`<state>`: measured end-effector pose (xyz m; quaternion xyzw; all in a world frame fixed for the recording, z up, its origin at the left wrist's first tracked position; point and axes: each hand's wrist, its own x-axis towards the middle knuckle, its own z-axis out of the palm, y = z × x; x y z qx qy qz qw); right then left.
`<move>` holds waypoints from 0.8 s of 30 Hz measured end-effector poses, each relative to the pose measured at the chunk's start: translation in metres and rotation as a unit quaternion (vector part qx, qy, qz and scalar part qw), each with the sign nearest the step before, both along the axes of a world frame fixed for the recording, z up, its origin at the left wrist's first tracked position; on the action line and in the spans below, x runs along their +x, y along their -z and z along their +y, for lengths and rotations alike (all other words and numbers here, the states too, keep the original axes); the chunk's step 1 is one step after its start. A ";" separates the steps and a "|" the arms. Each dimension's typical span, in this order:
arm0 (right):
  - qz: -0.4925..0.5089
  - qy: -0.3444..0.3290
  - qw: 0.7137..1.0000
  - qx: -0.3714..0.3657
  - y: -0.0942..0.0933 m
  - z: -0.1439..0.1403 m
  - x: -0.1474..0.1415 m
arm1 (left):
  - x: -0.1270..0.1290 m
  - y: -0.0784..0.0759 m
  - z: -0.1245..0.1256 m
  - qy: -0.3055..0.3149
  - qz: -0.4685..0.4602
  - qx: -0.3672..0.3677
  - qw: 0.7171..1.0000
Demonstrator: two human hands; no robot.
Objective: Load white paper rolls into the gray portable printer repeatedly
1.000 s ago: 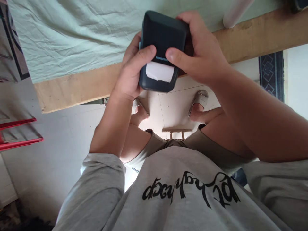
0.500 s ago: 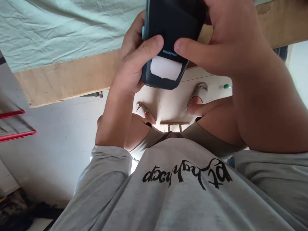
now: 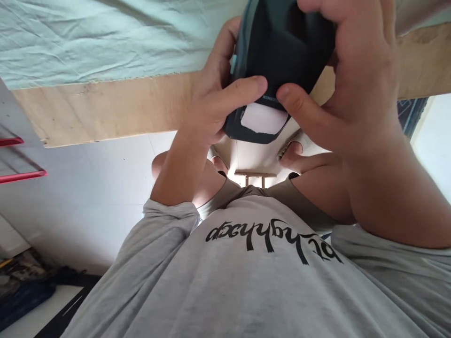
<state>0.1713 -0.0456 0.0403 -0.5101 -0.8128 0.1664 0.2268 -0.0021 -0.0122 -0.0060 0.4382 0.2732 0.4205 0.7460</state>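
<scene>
A dark label printer (image 3: 285, 51) with NIIMBOT lettering is held up between my two hands, its upper end cut off by the top of the view. White label paper (image 3: 264, 118) with a torn edge shows at the printer's lower end. My left hand (image 3: 225, 89) wraps round the left side, thumb laid across the front face. On the other side, my right hand (image 3: 338, 89) grips the casing, its thumb pressing the front near the lettering; the upper fingers of this hand are partly cut off.
Beyond the printer is a bed or table with a wooden edge (image 3: 116, 110) and a pale green cloth (image 3: 105, 42). A small wooden stool (image 3: 255, 174) shows below, between my legs. Red bars (image 3: 23, 177) stand at the left; dark items (image 3: 24, 300) lie at lower left.
Both hands and the printer have moved right and slightly down in the view. The printer is tilted more, and its lettering is harder to read. The grip looks the same.
</scene>
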 end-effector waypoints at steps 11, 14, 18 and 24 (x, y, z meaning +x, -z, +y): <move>0.026 -0.019 0.999 0.031 0.006 0.005 -0.001 | -0.006 -0.005 -0.016 -0.023 -0.019 -0.099 0.995; 0.029 -0.043 0.999 0.010 0.006 0.007 0.004 | -0.004 0.002 -0.007 -0.031 -0.007 -0.095 0.995; 0.026 -0.069 0.997 0.000 0.006 0.009 0.009 | 0.001 0.010 0.006 -0.029 -0.056 -0.056 0.996; 0.048 -0.059 0.997 -0.019 0.007 0.010 0.013 | 0.000 0.017 0.013 -0.003 -0.087 -0.018 0.996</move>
